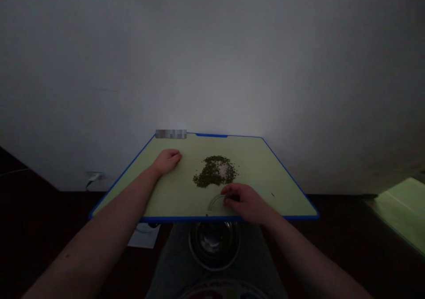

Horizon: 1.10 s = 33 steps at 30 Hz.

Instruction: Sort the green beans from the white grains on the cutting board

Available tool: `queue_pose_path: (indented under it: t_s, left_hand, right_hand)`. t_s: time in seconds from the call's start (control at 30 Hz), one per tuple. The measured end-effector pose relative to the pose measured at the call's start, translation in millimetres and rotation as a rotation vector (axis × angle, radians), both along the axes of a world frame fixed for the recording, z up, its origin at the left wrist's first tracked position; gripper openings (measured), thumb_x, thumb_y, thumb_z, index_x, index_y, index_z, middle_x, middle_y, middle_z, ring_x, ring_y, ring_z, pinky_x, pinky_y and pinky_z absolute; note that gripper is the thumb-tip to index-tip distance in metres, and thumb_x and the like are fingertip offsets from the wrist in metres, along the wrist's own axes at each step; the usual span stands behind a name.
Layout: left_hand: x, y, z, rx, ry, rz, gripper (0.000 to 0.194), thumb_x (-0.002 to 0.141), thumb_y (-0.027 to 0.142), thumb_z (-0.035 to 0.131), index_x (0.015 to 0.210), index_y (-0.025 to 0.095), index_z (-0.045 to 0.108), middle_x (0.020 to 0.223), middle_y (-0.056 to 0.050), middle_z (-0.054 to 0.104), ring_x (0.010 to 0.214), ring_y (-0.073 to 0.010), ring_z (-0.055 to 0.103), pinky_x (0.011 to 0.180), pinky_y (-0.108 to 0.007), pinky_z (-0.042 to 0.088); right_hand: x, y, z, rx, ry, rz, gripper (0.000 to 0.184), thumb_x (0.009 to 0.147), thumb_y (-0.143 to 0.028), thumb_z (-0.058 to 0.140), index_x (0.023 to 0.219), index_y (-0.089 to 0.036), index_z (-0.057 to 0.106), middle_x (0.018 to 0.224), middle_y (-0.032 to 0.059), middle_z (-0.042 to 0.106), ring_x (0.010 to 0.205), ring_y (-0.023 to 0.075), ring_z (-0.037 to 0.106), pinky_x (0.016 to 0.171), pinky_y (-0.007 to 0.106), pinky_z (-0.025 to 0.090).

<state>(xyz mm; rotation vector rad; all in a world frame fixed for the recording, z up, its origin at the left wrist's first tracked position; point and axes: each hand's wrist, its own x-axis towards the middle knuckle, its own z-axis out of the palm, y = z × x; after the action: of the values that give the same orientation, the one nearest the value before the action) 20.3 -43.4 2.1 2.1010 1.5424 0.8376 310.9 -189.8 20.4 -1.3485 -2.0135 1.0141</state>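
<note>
imo the clear curved piece [214, 200] looks light, stiffish, rim's the grip; left hand [168, 161] curled closed, right hand [248, 202] can't tell if clamped.

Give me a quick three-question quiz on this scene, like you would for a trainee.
1. Which is nearer the metal bowl? A) the left hand; B) the right hand; C) the wall socket.
2. True or false: the pile of small dark green pieces lies on the board.
3. Fill in the blank: the board's rim is coloured ____.

Key: 1 B; 2 true; 3 blue.
</note>
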Motion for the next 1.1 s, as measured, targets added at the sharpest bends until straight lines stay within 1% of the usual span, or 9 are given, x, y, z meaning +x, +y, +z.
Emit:
queue_pose_path:
  t_s: [0.17, 0.33, 0.53, 0.67, 0.77, 0.93, 1.03, 1.1]
  left_hand:
    - [2.2, -2.0, 4.4, 0.009, 0.026, 0.007, 0.028, 0.072, 0.036, 0.040, 0.051, 0.018, 0.044, 0.046, 0.004, 0.040, 0.051, -0.0120, 0.039, 0.050, -0.024, 0.028]
    - [3.0, -1.1, 3.9, 0.004, 0.005, -0.003, 0.030, 0.073, 0.037, 0.040, 0.051, 0.018, 0.045, 0.044, 0.003, 0.040, 0.050, -0.0121, 0.039, 0.050, -0.024, 0.028]
    - [2.2, -0.2, 3.8, 0.015, 0.013, -0.003, 0.030, 0.073, 0.036, 0.040, 0.051, 0.017, 0.045, 0.044, 0.004, 0.039, 0.050, -0.0115, 0.039, 0.050, -0.024, 0.028]
    - [1.0, 0.1, 3.7, 0.025, 0.023, 0.004, 0.029, 0.073, 0.035, 0.040, 0.050, 0.017, 0.044, 0.045, 0.004, 0.039, 0.050, -0.0113, 0.039, 0.050, -0.024, 0.028]
    - [-1.2, 0.8, 2.1, 0.020, 0.021, 0.003, 0.030, 0.073, 0.036, 0.040, 0.051, 0.017, 0.044, 0.045, 0.004, 0.039, 0.051, -0.0115, 0.039, 0.050, -0.024, 0.028]
    - [-6.2, 2.4, -2.1, 0.014, 0.029, -0.002, 0.026, 0.072, 0.034, 0.040, 0.052, 0.017, 0.045, 0.047, 0.004, 0.040, 0.051, -0.0116, 0.040, 0.050, -0.024, 0.028]
    - [-8.9, 1.9, -4.2, 0.008, 0.016, 0.001, 0.026, 0.072, 0.033, 0.039, 0.052, 0.017, 0.044, 0.046, 0.004, 0.038, 0.050, -0.0111, 0.039, 0.050, -0.024, 0.028]
    - [-10.0, 1.0, -5.1, 0.013, 0.012, 0.005, 0.026, 0.072, 0.033, 0.039, 0.051, 0.017, 0.043, 0.046, 0.004, 0.038, 0.050, -0.0111, 0.038, 0.050, -0.024, 0.028]
  right_hand:
    - [-19.5, 2.4, 2.4, 0.091, -0.066, 0.060, 0.022, 0.073, -0.016, 0.051, 0.093, -0.019, 0.060, 0.077, 0.0007, 0.065, 0.067, 0.0119, 0.056, 0.061, 0.022, 0.040]
    - [-19.7, 1.7, 5.6, 0.133, -0.104, 0.107, 0.023, 0.073, -0.014, 0.050, 0.092, -0.019, 0.062, 0.081, 0.0010, 0.065, 0.070, 0.0121, 0.056, 0.063, 0.022, 0.039]
    - [-14.1, -1.0, 4.3, 0.121, -0.099, 0.093, 0.023, 0.072, -0.013, 0.051, 0.091, -0.019, 0.062, 0.081, 0.0016, 0.063, 0.074, 0.0131, 0.055, 0.065, 0.023, 0.040]
    - [-4.1, -5.2, -0.5, 0.028, -0.043, 0.076, 0.024, 0.073, -0.014, 0.049, 0.094, -0.019, 0.060, 0.079, 0.0013, 0.064, 0.071, 0.0131, 0.056, 0.063, 0.023, 0.041]
    - [11.6, -8.6, -3.9, -0.017, -0.002, -0.007, 0.024, 0.074, -0.016, 0.049, 0.096, -0.019, 0.058, 0.080, 0.0016, 0.064, 0.072, 0.0135, 0.057, 0.063, 0.023, 0.042]
    - [43.8, -5.4, -8.9, -0.011, -0.028, -0.128, 0.023, 0.075, -0.023, 0.049, 0.096, -0.018, 0.057, 0.075, 0.0011, 0.064, 0.067, 0.0142, 0.057, 0.058, 0.024, 0.041]
    - [60.1, 3.3, -13.6, 0.024, -0.049, -0.201, 0.024, 0.075, -0.026, 0.049, 0.096, -0.018, 0.057, 0.072, 0.0012, 0.063, 0.066, 0.0148, 0.057, 0.058, 0.025, 0.041]
    - [68.4, 10.2, -17.3, 0.081, -0.072, -0.279, 0.024, 0.073, -0.026, 0.051, 0.095, -0.018, 0.058, 0.070, 0.0008, 0.062, 0.065, 0.0149, 0.056, 0.059, 0.025, 0.041]
